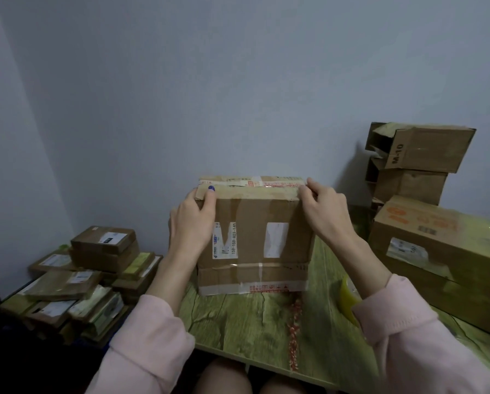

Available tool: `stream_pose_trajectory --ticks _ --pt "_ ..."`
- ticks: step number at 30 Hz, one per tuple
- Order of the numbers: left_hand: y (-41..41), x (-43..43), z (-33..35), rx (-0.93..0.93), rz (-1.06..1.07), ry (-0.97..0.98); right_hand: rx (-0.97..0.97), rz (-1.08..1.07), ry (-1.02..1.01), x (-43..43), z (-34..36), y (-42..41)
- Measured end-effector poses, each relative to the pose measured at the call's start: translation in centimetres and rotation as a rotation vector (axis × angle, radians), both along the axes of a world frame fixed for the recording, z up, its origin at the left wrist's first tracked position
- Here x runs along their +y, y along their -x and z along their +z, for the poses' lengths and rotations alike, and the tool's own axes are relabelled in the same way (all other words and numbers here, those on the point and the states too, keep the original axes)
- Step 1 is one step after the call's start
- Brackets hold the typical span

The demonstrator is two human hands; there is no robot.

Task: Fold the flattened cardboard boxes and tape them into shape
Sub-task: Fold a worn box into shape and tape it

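Green wood-grain desk carries an upright cardboard box; left grip clamps its top-left corner, right grip pinches the top-right edge, tape roll below that grip.

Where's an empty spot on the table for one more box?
Bare table in front of the held box, between the two sleeves. The right side is crowded: tape roll, long box, stacked boxes.
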State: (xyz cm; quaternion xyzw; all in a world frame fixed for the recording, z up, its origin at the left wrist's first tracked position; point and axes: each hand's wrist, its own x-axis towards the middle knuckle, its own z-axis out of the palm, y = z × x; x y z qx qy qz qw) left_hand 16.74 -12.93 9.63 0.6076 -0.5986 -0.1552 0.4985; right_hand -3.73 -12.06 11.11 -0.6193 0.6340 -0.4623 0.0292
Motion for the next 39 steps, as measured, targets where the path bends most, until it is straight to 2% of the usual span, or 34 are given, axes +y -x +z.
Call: stream_pose_trajectory --ticks 3,9,10,15,23,27,31,35,39 --pt "0.1 0.2 0.1 -0.008 -0.019 0.014 -0.026 0.007 -0.008 0.4 -0.3 -0.1" --pt "-0.1 -0.1 -0.1 -0.022 -0.012 0.014 0.049 0.011 -0.030 0.2 0.2 0.0" --pt "-0.3 -0.3 -0.1 -0.024 -0.013 -0.001 0.021 0.011 -0.036 0.0 0.2 0.1" --pt "-1.0 -1.2 0.5 0.038 -0.064 -0.074 -0.358 0.090 -0.188 -0.7 -0.1 0.2" --pt "-1.2 -1.8 -0.1 0.195 -0.204 -0.090 -0.256 0.115 -0.153 -0.7 -0.1 0.7" --pt "-2.1 -1.4 0.7 0.091 -0.207 -0.149 -0.354 0.237 -0.206 0.2 0.4 1.4" --pt "-3.3 -1.0 1.7 0.244 -0.415 -0.100 -0.479 0.346 -0.211 1.0 1.3 2.2" --pt "-2.9 -0.5 1.7 0.363 -0.361 -0.020 -0.607 0.372 -0.182 1.4 1.1 2.1" --pt "-2.1 0.1 1.0 0.530 -0.215 0.007 -0.581 0.350 -0.104 2.3 0.9 2.3"
